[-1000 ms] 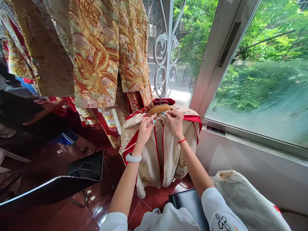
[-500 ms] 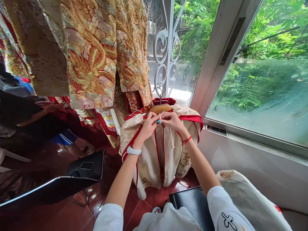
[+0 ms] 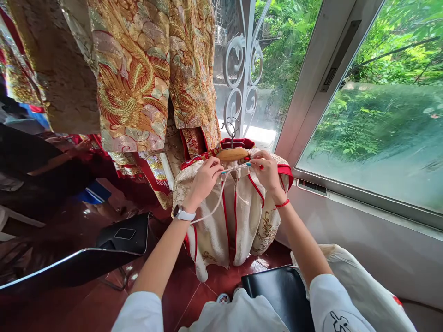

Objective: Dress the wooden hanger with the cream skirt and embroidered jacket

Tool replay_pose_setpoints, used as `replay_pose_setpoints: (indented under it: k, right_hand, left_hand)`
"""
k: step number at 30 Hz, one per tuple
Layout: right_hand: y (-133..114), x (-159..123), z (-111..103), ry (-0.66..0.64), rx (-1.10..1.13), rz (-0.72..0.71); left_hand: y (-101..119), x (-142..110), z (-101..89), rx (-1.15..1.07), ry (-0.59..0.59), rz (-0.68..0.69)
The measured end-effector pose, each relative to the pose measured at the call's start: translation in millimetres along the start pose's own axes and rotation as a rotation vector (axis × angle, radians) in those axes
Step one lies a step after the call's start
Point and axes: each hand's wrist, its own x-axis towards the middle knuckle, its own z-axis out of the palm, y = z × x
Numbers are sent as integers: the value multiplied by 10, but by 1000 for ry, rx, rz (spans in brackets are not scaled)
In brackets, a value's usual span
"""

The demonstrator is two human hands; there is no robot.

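Note:
A cream garment with red trim and gold embroidery [image 3: 216, 230] hangs on a wooden hanger [image 3: 232, 154] in front of me. Across its top, a white cord [image 3: 218, 198] runs between my hands, with a loose length trailing down to the left and a short end dangling in the middle. My left hand [image 3: 206, 177] pinches the cord on the left side. On the right, my right hand [image 3: 266, 171] is closed on the same cord, its fingers near the gathered cloth by the hanger.
Gold and red embroidered garments [image 3: 133, 87] hang at the upper left. A window frame [image 3: 311, 92] and a phone [image 3: 311, 187] on the sill are to the right. Black chairs [image 3: 277, 295] [image 3: 128, 235] stand low down. Another person's arm [image 3: 57, 162] shows at left.
My hands, close together before, have moved apart to either side. The white cord is now stretched between them, with its loose ends showing.

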Motion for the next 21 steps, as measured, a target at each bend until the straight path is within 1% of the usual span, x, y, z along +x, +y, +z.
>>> replay_pose_setpoints:
  k: [3, 5, 7, 8, 9, 11, 12, 13, 15, 16, 18, 20, 21]
  right_hand:
    - [113, -40, -158, -54, -164, -36]
    - [135, -72, -202, -63, -169, -35]
    - [101, -110, -194, -13, -49, 30]
    - [69, -129, -175, -3, 60, 88]
    - [31, -148, -147, -20, 197, 163]
    - [-41, -173, -78, -111, 496, 336]
    - [-69, -175, -41, -159, 626, 418]
    - [-89, -168, -6, -192, 724, 484]
    - [-100, -126, 36, -213, 812, 552]
    - [-93, -92, 37, -215, 806, 555]
    - [-59, -10, -15, -250, 716, 499]
    - [-11, 72, -128, -287, 521, 366]
    - [15, 102, -195, -298, 383, 282]
  left_hand:
    - [-70, -106, -124, 161, -107, 77]
    - [-78, -153, -146, 221, -128, 84]
    - [-41, -162, -134, 212, -109, 38]
    - [-8, -154, -121, 177, -82, 1]
    - [30, -141, -106, 118, -40, -45]
    - [109, -110, -71, -83, 45, -153]
    - [143, -98, -50, -227, 57, -213]
    - [171, -90, -25, -394, 36, -278]
    - [208, -94, 31, -751, -71, -413]
    - [216, -105, 61, -914, -114, -477]
    - [218, -138, 108, -1155, -121, -569]
    - [200, -174, 119, -1258, -108, -597]
    - [185, -189, 104, -1251, -129, -591]
